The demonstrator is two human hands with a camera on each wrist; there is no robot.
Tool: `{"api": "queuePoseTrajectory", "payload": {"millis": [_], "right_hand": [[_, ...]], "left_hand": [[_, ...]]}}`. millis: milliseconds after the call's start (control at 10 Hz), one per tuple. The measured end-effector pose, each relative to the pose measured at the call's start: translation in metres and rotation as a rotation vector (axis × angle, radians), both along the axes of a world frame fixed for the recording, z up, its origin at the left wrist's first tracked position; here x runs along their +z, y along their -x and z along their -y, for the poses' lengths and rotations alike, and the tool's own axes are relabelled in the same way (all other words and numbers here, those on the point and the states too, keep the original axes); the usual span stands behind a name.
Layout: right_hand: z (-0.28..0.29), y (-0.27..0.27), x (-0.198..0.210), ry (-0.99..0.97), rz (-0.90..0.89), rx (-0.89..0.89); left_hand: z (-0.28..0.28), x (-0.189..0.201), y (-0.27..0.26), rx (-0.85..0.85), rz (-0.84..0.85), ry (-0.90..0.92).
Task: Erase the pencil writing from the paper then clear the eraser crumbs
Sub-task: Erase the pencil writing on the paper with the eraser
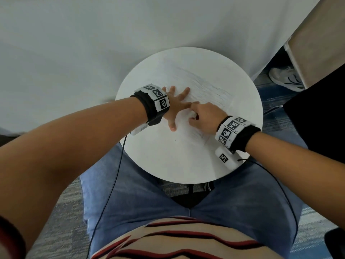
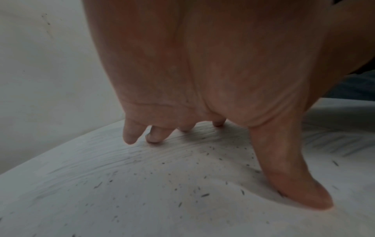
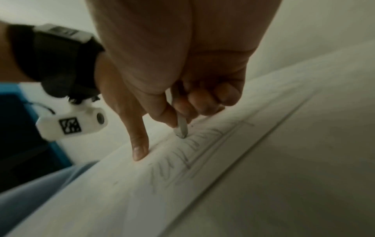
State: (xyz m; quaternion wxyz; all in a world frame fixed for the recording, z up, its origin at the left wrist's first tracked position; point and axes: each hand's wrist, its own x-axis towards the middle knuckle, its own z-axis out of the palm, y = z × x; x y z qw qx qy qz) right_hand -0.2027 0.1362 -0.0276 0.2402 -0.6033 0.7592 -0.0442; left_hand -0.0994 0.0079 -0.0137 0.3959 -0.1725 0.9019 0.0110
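Note:
A white sheet of paper (image 1: 209,101) lies on a round white table (image 1: 168,161), with faint pencil lines (image 1: 211,85) across its far part. My left hand (image 1: 175,105) presses flat on the sheet, fingers spread. Just right of it, my right hand (image 1: 203,116) pinches a small grey-white eraser (image 3: 182,126), whose tip touches the paper at the top of a row of pencil strokes (image 3: 182,162). In the left wrist view, dark eraser crumbs (image 2: 202,189) are scattered over the paper under and in front of my left hand (image 2: 202,72). Its thumb (image 3: 140,149) presses the paper beside the eraser.
The table stands over my knees in blue jeans (image 1: 130,193), close to a white wall. Thin black cables (image 1: 119,165) hang from both wrist cameras past the table edge. A white shoe (image 1: 285,79) and a black object (image 1: 317,109) lie to the right, on the carpet.

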Motion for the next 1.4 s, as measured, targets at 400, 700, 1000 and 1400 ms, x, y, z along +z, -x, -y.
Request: {"api": "queuePoseTrajectory", "payload": {"millis": [400,700,1000,1400], "right_hand": [[-0.028,-0.008,-0.010,-0.086,0.177,0.034],[-0.032,-0.008,-0.010,-0.147,0.184,0.042],[-0.033,-0.014,-0.008,-0.156,0.178,0.016],[-0.022,0.005,-0.004,-0.105,0.133,-0.088]], "left_hand": [[-0.001,0.002,-0.001,-0.007,-0.007,-0.020],[-0.001,0.002,0.000,-0.013,-0.004,-0.021],[0.000,0.002,0.000,-0.011,0.004,-0.021],[0.002,0.000,-0.002,-0.008,-0.002,-0.021]]}}
